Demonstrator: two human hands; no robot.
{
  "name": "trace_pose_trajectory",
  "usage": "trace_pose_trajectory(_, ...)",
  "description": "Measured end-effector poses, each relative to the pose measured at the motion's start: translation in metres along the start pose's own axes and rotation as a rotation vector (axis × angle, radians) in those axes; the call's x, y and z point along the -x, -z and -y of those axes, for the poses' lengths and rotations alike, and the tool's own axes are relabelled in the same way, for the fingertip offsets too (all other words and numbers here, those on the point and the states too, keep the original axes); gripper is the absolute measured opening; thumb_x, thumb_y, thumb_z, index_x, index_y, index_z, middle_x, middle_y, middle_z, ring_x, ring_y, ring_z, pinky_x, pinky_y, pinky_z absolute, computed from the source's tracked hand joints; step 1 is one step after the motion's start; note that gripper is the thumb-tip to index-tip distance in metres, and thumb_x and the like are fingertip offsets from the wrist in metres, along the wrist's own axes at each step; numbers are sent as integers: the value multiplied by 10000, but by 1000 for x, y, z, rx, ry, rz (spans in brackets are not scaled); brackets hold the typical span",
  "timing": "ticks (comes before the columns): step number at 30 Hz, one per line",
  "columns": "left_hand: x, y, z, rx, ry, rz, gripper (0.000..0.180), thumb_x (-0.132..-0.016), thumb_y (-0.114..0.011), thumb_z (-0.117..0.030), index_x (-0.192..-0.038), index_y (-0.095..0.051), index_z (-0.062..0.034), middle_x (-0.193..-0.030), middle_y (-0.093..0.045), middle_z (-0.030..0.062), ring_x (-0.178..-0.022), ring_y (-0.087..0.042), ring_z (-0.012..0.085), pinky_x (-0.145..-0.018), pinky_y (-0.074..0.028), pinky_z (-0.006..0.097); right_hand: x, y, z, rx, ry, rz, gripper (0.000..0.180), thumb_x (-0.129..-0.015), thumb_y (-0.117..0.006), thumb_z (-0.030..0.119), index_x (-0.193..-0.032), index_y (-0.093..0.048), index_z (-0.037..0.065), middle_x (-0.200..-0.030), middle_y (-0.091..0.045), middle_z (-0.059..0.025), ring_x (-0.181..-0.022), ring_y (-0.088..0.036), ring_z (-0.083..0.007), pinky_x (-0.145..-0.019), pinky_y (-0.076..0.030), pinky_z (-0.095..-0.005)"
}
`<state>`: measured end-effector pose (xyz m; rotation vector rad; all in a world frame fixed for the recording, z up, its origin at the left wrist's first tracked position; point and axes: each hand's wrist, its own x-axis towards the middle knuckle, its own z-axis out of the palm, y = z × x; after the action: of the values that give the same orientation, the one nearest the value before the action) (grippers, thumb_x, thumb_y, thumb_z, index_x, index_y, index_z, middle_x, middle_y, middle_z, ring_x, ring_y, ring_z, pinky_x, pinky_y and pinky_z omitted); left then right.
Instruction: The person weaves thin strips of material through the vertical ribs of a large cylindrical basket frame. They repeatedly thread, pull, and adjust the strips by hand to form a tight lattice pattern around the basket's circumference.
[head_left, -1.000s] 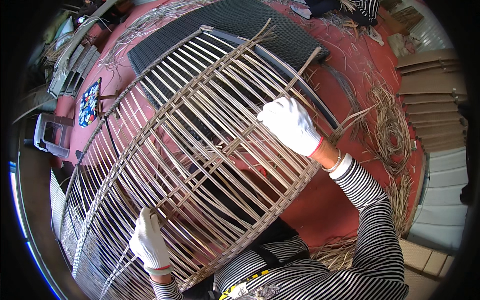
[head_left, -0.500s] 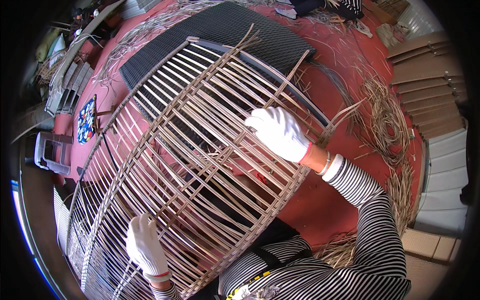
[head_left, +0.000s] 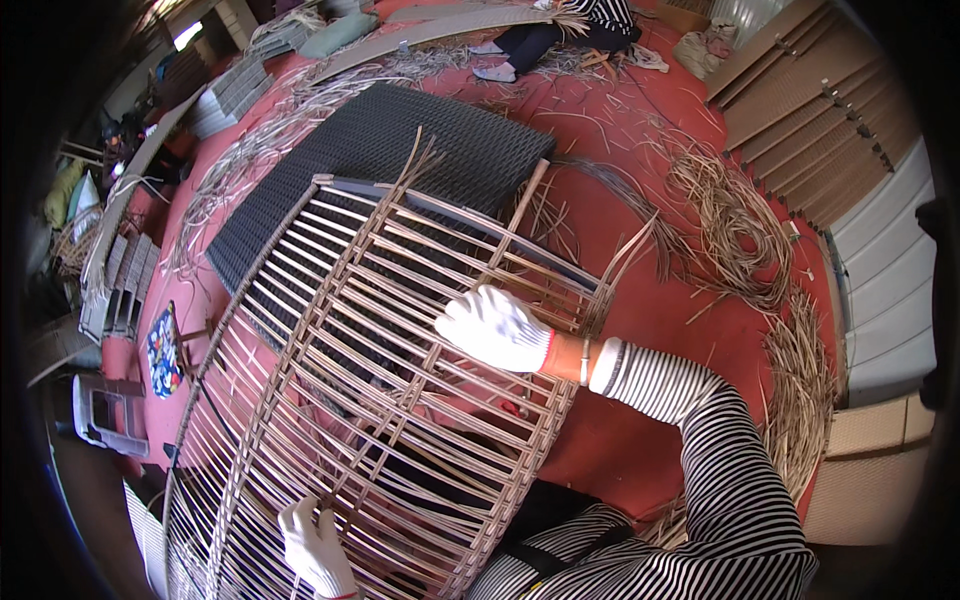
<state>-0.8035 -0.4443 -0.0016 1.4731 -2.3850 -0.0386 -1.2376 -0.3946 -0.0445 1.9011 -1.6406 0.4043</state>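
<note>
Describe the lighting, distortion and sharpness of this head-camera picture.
Head view: bright daylight on the red floor, dim upper left corner; fisheye bends the wicker frame and wall panels toward the black rim; right hand in a white glove is nearly blown out; left hand is cut by the lower edge; centre sharp.

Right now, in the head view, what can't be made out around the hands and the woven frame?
- Left hand: wrist cut off by the lower edge; grip hidden by strips.
- Right hand: fingertips hidden by the glove's back, so what they pinch is unclear.
- Woven frame: lower left runs into the dark fisheye rim.
- Seated person: cut off by the top edge.
</note>
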Motion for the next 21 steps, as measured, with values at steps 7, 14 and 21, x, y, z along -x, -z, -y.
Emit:
trace_pose_trajectory(7, 1, -6, -1, -69, -67, -44, 136, -918, -748, -75, -1049, -715, -89, -1073, -698, 90, -750, -690, 226, -678, -563, 357, -1, 2, 9, 232, 7, 53, 84, -955, -612, 218, -938, -574, 145, -850, -460, -22, -712, -496, -145, -629, -396, -340)
trace_pose_trajectory(14, -3, -4, -8, 170, 101, -44, 139, -901, -733, 13, -1034, -731, -28, -935, -714, 77, -733, -642, 179, -683, -525, 310, 19, 18, -50, -95, -104, 72, 38, -901, -681, 203, -875, -683, 175, -795, -583, 15, -658, -605, -180, -544, -540, -318)
trace_pose_trajectory(21, -11, -3, -12, 245, 106, 1, 86, -888, -756, 18, -966, -735, -11, -898, -704, 98, -762, -670, 210, -720, -548, 317, 1, -40, -148, -614, -1199, 204, 521, -920, -748, 541, -984, -773, 25, -932, -765, -244, -872, -741, -397, -800, -561, -509)
